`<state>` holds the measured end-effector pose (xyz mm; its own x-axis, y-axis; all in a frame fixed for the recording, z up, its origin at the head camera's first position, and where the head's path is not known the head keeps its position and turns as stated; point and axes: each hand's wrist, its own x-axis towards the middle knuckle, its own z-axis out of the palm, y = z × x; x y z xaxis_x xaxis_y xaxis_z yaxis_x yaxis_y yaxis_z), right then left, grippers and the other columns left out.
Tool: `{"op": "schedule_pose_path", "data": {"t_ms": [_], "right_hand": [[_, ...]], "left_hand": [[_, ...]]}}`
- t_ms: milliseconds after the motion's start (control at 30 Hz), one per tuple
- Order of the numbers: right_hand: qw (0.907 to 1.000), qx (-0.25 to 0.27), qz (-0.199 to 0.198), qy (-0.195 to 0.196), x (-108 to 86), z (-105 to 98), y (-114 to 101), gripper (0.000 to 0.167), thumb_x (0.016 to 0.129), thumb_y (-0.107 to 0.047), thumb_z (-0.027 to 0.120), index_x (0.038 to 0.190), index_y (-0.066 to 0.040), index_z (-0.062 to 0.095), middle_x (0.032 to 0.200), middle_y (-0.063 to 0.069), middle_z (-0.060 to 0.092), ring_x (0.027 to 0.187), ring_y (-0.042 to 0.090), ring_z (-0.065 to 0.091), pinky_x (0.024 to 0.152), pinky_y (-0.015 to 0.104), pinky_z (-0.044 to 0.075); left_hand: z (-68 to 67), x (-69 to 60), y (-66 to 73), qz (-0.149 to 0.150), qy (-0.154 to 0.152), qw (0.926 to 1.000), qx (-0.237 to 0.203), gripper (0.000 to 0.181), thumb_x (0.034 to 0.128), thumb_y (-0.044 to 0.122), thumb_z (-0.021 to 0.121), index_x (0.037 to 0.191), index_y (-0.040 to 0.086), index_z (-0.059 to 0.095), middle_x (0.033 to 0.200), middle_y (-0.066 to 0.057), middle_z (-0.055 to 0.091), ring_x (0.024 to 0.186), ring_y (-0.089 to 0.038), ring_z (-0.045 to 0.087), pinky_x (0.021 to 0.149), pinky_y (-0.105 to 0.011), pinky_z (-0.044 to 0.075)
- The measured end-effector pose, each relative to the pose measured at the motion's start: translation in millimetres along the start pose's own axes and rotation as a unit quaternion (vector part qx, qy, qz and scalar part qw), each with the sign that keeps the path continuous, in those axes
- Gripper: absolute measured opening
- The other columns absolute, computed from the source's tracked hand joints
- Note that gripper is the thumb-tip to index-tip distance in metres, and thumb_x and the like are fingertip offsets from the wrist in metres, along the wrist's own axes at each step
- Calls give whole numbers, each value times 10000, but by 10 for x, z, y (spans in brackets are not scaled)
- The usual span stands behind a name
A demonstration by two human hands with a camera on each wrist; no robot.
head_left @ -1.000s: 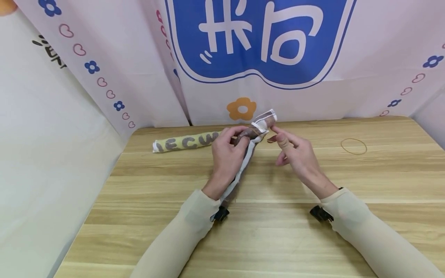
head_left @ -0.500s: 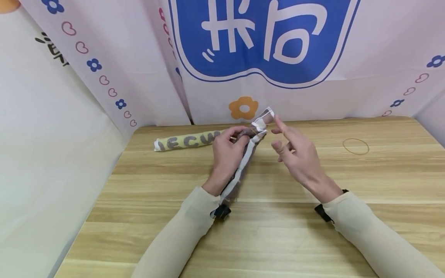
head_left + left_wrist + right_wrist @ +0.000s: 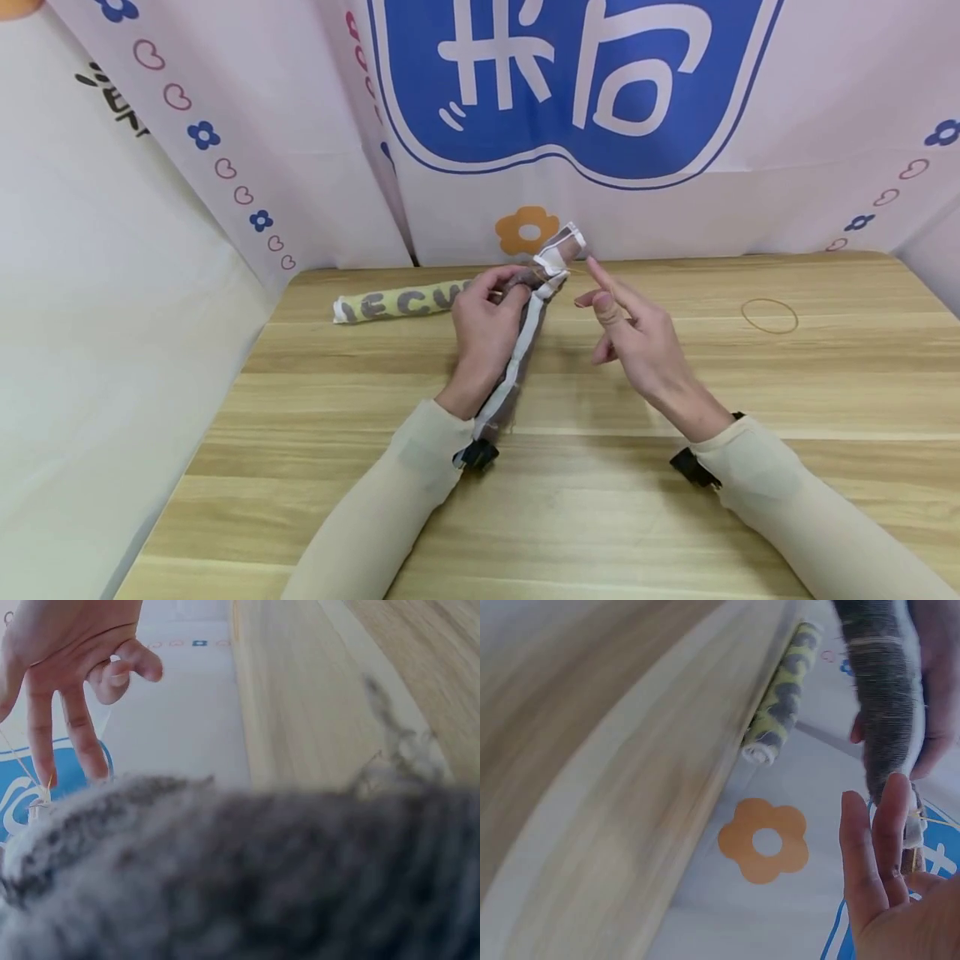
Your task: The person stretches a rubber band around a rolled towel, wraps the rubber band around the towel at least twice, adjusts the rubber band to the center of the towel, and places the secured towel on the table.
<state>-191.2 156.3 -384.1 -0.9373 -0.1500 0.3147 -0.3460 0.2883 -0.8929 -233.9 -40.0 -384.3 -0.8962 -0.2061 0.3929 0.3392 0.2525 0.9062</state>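
My left hand (image 3: 487,329) grips a rolled grey-brown towel (image 3: 517,371) with a white edge, its fingers and thumb around it near the far end. That roll slants from my left wrist up toward the backdrop, and its white-trimmed end (image 3: 561,246) sticks out past the fingers. Just right of this end is my right hand (image 3: 637,342), fingers spread and mostly straight. A thin rubber band (image 3: 579,272) stretches from the roll's end to the right hand's spread fingers. In the right wrist view the towel (image 3: 885,697) hangs just above the right fingertips.
A second rolled towel (image 3: 408,302), yellow with grey letters, lies behind the left hand, its right end hidden. Another rubber band (image 3: 769,317) lies on the wooden table (image 3: 600,517) at the right. A printed cloth backdrop (image 3: 637,217) stands along the table's far edge.
The towel's far end has tilted slightly up and left. My right hand drew back to the right, then came a little nearer again with the band stretched. The left hand keeps its hold.
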Motion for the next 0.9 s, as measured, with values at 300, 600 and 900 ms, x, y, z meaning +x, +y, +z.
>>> {"op": "schedule_pose_path", "data": {"t_ms": [300, 600, 900], "right_hand": [[9762, -1530, -1491, 365, 23, 36, -22, 748, 1053, -686, 368, 1651, -238, 405, 1321, 127, 655, 617, 125, 611, 550, 309, 502], [9509, -2318, -1945, 657, -3, 63, -63, 854, 1028, -738, 295, 1625, -145, 443, 1306, 144, 669, 629, 100, 581, 537, 363, 459], [9349, -2556, -2411, 495, -17, 90, -40, 801, 1048, -710, 305, 1643, -187, 420, 1292, 178, 657, 512, 14, 461, 435, 303, 393]], "left_hand": [[-12, 2, 9, -84, -280, 9993, 217, 186, 873, 13, 739, 1025, 67, 833, 843, -13, 751, 735, -119, 647, 635, -232, 499], [-22, 36, -1, -159, -79, 9997, 157, 190, 881, 14, 736, 1041, 54, 831, 874, -33, 759, 742, -126, 622, 643, -238, 480], [-32, 42, 0, -297, -138, 9994, 100, 198, 879, 21, 738, 1053, 57, 825, 869, -31, 750, 735, -111, 614, 657, -240, 482]]}}
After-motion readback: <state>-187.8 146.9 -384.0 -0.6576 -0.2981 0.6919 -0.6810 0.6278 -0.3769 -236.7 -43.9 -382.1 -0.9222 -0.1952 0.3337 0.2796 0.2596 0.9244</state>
